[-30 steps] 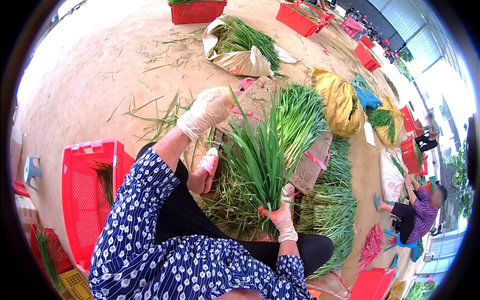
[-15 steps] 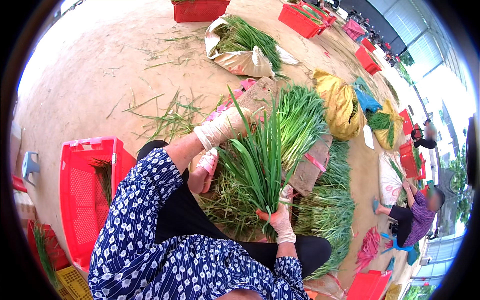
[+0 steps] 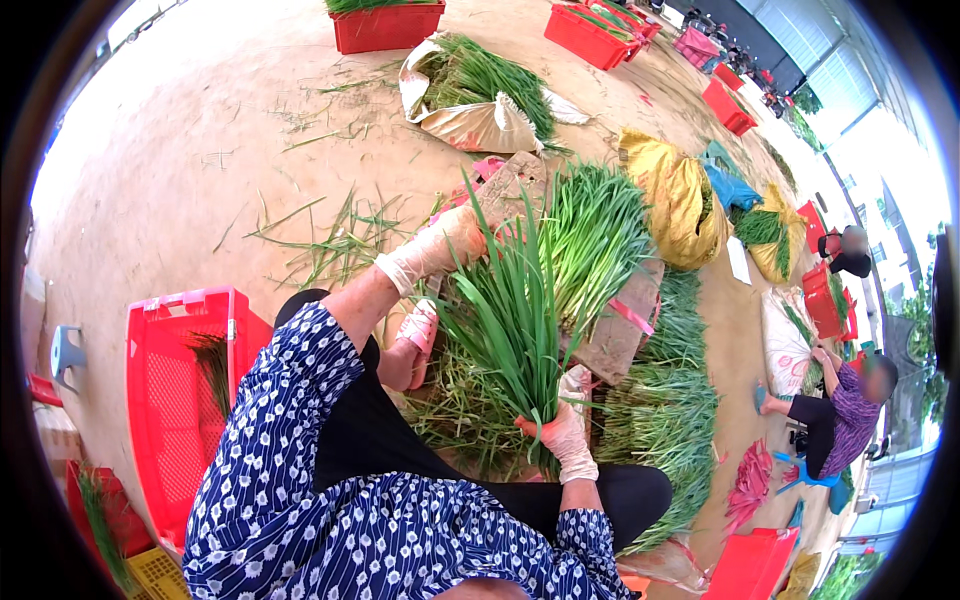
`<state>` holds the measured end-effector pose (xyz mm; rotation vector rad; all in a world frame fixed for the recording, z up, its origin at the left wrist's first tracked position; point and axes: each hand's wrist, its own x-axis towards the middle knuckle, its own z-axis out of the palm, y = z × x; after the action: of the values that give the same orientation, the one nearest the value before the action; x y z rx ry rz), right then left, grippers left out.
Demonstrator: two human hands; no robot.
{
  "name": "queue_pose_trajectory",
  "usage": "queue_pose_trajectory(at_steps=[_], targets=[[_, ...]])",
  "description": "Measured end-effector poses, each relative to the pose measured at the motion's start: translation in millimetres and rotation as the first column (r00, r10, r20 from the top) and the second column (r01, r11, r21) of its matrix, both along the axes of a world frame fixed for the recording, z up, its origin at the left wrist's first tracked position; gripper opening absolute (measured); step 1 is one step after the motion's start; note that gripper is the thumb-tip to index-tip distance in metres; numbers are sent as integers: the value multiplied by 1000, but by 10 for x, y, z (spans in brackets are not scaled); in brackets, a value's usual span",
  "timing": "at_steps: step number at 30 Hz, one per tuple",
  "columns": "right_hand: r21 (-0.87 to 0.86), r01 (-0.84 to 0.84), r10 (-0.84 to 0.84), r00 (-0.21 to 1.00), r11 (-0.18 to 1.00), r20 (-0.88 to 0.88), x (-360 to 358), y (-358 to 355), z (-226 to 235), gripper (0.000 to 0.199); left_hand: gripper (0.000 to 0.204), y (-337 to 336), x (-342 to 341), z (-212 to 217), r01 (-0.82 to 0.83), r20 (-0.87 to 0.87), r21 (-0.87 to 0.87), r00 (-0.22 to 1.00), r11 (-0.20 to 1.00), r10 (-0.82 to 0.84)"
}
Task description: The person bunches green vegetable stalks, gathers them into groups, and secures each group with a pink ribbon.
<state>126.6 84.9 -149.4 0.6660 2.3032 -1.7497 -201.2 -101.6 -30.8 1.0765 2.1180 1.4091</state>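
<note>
clamps the leafy bunch (image 3: 515, 345) mid-frame in the right hand (image 3: 562, 438), seemingly tidying, cannot tell the grip of the left hand (image 3: 450, 243), next likely needs steadiness.

Floor (image 3: 160, 190) and board (image 3: 612, 345) were laden with greens (image 3: 598, 240)

On the worn board, the greens were laid in a thick sheaf, and a pink strap (image 3: 632, 318) could be seen beside them. Across the tan floor, loose leaves (image 3: 345, 245) were scattered. An open white sack (image 3: 485, 124) filled with cut stalks was set farther off, and a yellow sack (image 3: 668, 205) was placed near the board. At the left, a red crate (image 3: 165, 420) and a blue stool (image 3: 66, 352) were stood well apart from it.
</note>
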Motion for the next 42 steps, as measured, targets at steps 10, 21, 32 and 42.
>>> queue_pose_trajectory(at_steps=[10,21,32,42], targets=[[103,25,-15,995,994,-96,-26,-18,114,32,45,-434,-388,252,-227,512,262,856,938,64],[145,-4,13,998,989,-59,-127,-122,418,41,21,-98,40,260,-221,660,148,748,964,70],[344,-2,10,1000,939,-20,-109,-68,139,56,29,-239,-496,85,-401,-368,123,831,908,417],[397,-111,113,993,911,18,-74,-94,59,58,38,45,-120,159,20,142,93,989,995,-34]])
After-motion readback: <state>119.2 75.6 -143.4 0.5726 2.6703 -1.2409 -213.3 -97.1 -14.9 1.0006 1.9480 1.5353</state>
